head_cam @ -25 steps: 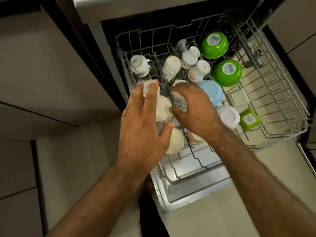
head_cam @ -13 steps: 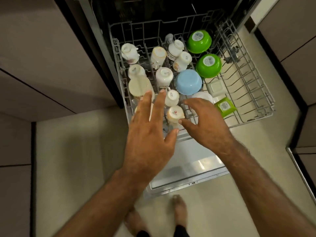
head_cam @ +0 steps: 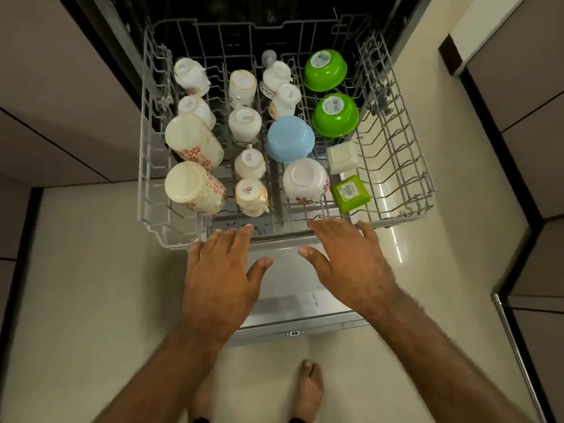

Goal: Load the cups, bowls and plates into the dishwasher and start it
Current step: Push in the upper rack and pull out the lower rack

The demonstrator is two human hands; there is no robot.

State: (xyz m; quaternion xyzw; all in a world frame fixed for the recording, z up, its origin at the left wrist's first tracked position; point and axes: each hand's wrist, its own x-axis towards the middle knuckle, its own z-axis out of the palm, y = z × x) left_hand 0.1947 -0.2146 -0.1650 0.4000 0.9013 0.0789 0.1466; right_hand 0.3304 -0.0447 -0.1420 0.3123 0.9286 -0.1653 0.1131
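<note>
Now my left hand [head_cam: 222, 270] and right hand [head_cam: 351, 257] hover flat, fingers spread, holding nothing, at the front edge of the rack [head_cam: 142, 178]

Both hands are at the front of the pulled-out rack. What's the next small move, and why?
Probably press both palms to the front rail of the rack and slide it into the dishwasher. The left hand and right hand are open and hold nothing, at that rail; the cups and bowls sit upside down among the tines, and the rack hangs out over the lowered door.
</note>
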